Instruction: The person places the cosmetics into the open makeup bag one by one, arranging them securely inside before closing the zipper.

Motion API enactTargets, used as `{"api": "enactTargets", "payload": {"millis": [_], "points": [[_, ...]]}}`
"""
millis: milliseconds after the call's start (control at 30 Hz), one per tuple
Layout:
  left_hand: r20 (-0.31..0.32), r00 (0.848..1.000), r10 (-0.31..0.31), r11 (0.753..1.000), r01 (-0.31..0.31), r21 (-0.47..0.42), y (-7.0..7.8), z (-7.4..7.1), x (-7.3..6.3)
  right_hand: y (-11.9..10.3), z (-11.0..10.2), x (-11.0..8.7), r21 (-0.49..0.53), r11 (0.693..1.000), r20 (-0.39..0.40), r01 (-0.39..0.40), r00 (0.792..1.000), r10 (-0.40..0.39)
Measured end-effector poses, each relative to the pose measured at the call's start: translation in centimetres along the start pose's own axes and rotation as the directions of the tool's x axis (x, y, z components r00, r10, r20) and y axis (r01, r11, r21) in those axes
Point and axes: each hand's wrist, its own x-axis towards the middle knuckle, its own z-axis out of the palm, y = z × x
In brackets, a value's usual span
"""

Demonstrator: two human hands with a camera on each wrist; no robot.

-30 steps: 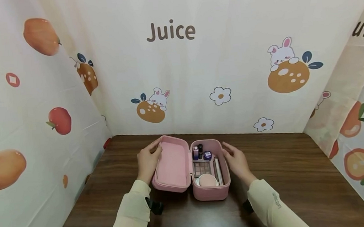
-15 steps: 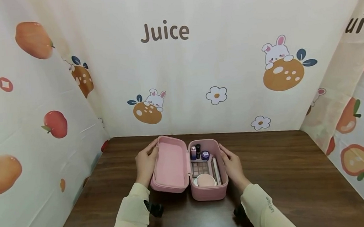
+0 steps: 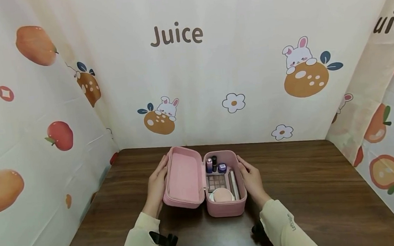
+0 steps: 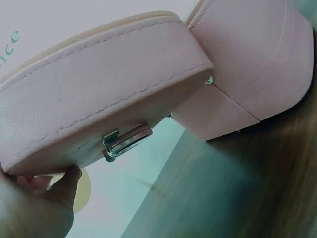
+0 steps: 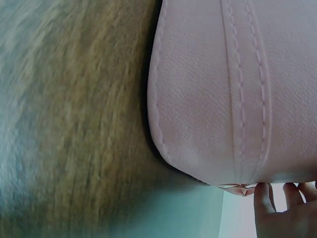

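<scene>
A pink makeup case [image 3: 226, 209] stands on the table with its lid [image 3: 186, 174] swung out to the left and raised off the table. Inside are a purple lipstick-like tube [image 3: 209, 166], a black tube [image 3: 214, 163], a small purple jar [image 3: 222, 168], a palette [image 3: 216, 183], slim sticks [image 3: 234, 184] and a round pale compact [image 3: 222, 194]. My left hand [image 3: 155, 186] lies along the lid's left side, its thumb [image 4: 68, 186] against the underside. On the case's right wall rests my right hand [image 3: 251, 178], fingers [image 5: 292, 196] touching its side.
The dark wooden table [image 3: 303, 192] extends to both sides and in front of the case. A white printed curtain [image 3: 193, 73] closes off the back and both sides. A metal clasp [image 4: 126, 142] sits on the lid's outer side.
My left hand has shifted its hold: its thumb has left the lid's top rim and gone beneath. The right hand has come closer against the case. The head view has shifted slightly.
</scene>
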Motion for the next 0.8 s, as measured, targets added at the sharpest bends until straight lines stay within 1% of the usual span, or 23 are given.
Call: {"api": "enactTargets", "payload": {"millis": [67,133,200,300,433,700,800], "points": [[0.035,0.999,0.003,1.0,-0.002,-0.029,-0.1,0.0,-0.5,0.0,0.0,-0.1,0.007,1.0,0.002,-0.002,1.0,0.002],[0.063,0.998,0.025,0.999,-0.023,-0.03,-0.2,-0.1,-1.0,0.0,0.0,-0.2,0.021,1.0,0.002,-0.001,1.0,0.001],[0.076,0.996,0.042,0.999,-0.04,-0.022,-0.3,-0.1,-1.6,0.0,0.1,-0.2,0.033,0.999,0.002,-0.003,1.0,0.003],[0.073,0.995,0.074,0.997,-0.074,0.002,-0.6,-0.1,-2.3,0.0,0.1,-0.3,0.044,0.999,0.0,-0.003,1.0,0.003],[0.06,0.994,0.088,0.996,-0.089,0.021,-0.7,0.1,-2.9,0.0,0.2,-0.3,0.038,0.999,-0.016,0.002,1.0,-0.001],[0.069,0.986,0.151,0.986,-0.156,0.061,-0.5,0.3,-3.7,0.2,0.1,-0.2,0.025,1.0,-0.022,0.008,1.0,-0.008],[0.063,0.985,0.164,0.983,-0.168,0.078,-0.5,0.4,-3.9,0.2,0.1,-0.1,0.028,1.0,-0.021,0.01,1.0,-0.01]]}}
